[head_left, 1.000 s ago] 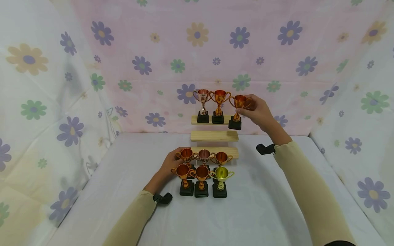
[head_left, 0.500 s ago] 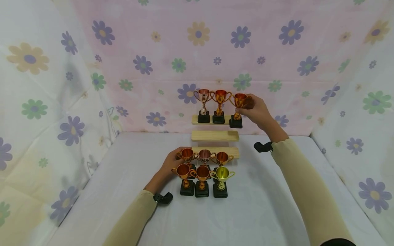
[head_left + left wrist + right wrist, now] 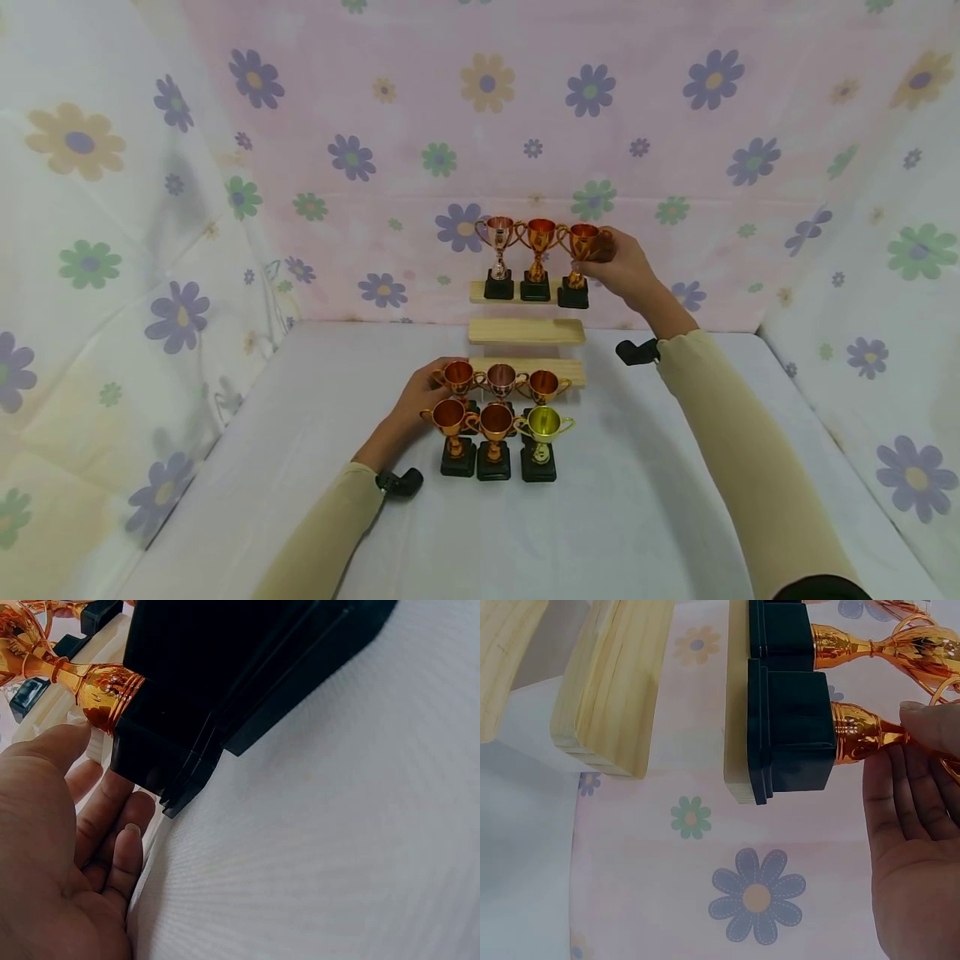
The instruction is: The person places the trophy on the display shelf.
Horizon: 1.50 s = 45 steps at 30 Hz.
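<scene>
In the head view my right hand [image 3: 621, 265] grips a gold-orange trophy cup [image 3: 582, 242] by its stem and bowl. Its black base [image 3: 802, 731] stands at the right end of the top wooden shelf [image 3: 737, 750], close against that board in the right wrist view. Beside it on the shelf are an orange trophy [image 3: 540, 237] and a pale rose-silver one [image 3: 498, 233]. My left hand [image 3: 420, 398] is low at the left, its loosely bent fingers and thumb next to the stem and base of the back-left orange trophy [image 3: 101, 690].
Two lower wooden shelves, a middle one [image 3: 525, 332] and a bottom one [image 3: 566, 371], step down toward me. Two rows of trophies stand on the white table [image 3: 637, 517] before them, including a yellow-gold trophy [image 3: 543, 423] at front right. Flowered cloth [image 3: 390, 108] hangs behind.
My right hand has brought its trophy slightly down, left and back, so its base now lines up with the other two on the top shelf. My left hand has stayed put.
</scene>
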Each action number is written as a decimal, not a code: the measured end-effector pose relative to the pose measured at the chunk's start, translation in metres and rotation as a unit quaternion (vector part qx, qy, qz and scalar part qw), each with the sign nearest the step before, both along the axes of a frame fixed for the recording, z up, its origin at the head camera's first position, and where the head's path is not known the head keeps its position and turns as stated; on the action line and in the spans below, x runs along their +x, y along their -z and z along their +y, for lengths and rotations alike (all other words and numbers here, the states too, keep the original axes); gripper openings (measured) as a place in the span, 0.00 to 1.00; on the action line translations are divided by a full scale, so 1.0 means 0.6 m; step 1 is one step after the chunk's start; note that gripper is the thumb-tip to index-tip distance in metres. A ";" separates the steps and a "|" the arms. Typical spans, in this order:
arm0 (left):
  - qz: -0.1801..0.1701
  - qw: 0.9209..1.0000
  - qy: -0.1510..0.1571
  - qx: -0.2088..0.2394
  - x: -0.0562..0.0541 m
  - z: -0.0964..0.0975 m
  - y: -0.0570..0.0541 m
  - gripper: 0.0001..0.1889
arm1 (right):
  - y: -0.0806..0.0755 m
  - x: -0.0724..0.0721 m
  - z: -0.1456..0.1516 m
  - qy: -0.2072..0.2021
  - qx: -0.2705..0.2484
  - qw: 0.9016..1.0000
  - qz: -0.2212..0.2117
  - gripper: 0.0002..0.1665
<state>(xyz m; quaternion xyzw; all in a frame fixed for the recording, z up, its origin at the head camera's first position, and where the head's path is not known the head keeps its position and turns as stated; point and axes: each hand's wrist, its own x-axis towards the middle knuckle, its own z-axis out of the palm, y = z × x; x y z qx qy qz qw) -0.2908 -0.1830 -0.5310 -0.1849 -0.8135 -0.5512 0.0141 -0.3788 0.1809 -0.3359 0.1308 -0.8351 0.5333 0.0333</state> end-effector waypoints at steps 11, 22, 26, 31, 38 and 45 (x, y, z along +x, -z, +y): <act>-0.010 1.000 -0.006 -0.007 0.000 0.003 0.000 0.24 | 0.003 -0.006 -0.002 -0.009 -0.011 1.000 0.007 0.30; -0.006 1.000 -0.006 -0.028 0.003 0.002 -0.003 0.25 | 0.014 -0.001 0.002 -0.015 -0.033 0.999 -0.017 0.39; -0.004 1.000 -0.004 -0.027 0.002 0.001 -0.001 0.26 | 0.013 -0.002 0.001 -0.019 -0.034 0.999 -0.024 0.38; 0.000 1.000 -0.003 -0.028 0.002 0.001 -0.001 0.26 | 0.004 -0.004 0.000 -0.018 -0.007 0.999 -0.028 0.36; 0.007 0.999 -0.007 -0.041 -0.002 0.000 0.001 0.27 | 0.001 -0.006 0.004 -0.011 0.027 0.999 -0.032 0.32; 0.008 0.999 -0.003 -0.041 -0.003 -0.001 0.004 0.26 | 0.005 -0.012 -0.001 -0.007 0.015 0.999 -0.032 0.32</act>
